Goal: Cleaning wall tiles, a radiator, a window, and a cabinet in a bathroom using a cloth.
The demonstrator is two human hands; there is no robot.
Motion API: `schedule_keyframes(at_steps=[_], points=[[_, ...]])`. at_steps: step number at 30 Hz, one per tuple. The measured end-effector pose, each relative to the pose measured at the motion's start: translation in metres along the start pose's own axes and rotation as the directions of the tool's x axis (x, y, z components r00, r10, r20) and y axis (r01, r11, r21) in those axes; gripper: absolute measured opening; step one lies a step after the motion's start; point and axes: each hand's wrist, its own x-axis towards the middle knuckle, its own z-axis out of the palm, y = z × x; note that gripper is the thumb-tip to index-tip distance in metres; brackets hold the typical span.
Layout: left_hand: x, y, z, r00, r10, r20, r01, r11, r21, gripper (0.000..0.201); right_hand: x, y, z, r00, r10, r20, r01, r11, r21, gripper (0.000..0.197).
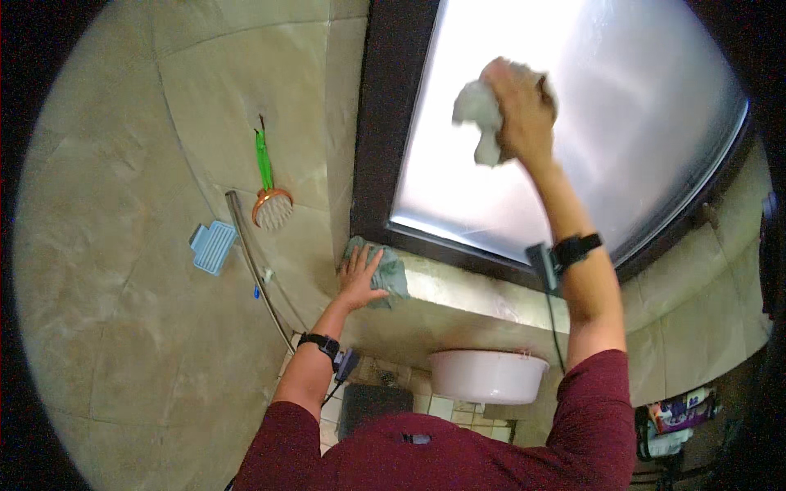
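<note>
R grip (528,114) is closed round a bunched pale cloth (475,106), loose folds spilling out L of the fingers. It's over the bright frosted pane (655,98) — whether cloth actually touches glass is hard to tell, hand's a bit blurred. L grip (358,280) is well below & left of it, fingers spread wide, palm down flat on a grey-green cloth (395,274) rather than clutching it; cloth lies under the hand at the L end of the ledge (467,293), just beneath the dark frame (393,123).

Left of L grip, on the tiled wall: orange scalp brush (273,210) hanging by a green strap (263,159), light-blue soap dish (214,248) further out, w/ a metal tube (255,274) btwn dish & hand. Below & right of L grip — white basin (489,380), plus dark stool (372,409) nearer the torso. Both wrists w/ black straps.
</note>
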Motion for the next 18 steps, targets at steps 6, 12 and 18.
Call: schedule_keyframes(at_steps=[6, 12, 18], points=[[-0.007, 0.001, 0.009, 1.0, -0.001, 0.021, 0.001, 1.0, 0.004, 0.11, 0.188, 0.034, -0.024, 0.707, 0.18, -0.684, -0.108, 0.983, 0.147, 0.042], [0.01, 0.035, -0.002, 0.997, 0.0, 0.081, -0.008, 0.996, 0.088, 0.11, 0.208, 0.002, 0.036, 0.825, 0.085, -0.559, -0.119, 0.993, -0.025, 0.059], [0.005, -0.008, 0.01, 0.999, -0.016, 0.033, 0.017, 1.0, -0.017, 0.111, 0.087, -0.116, 0.084, 0.981, 0.178, -0.071, -0.146, 0.935, 0.323, 0.087]])
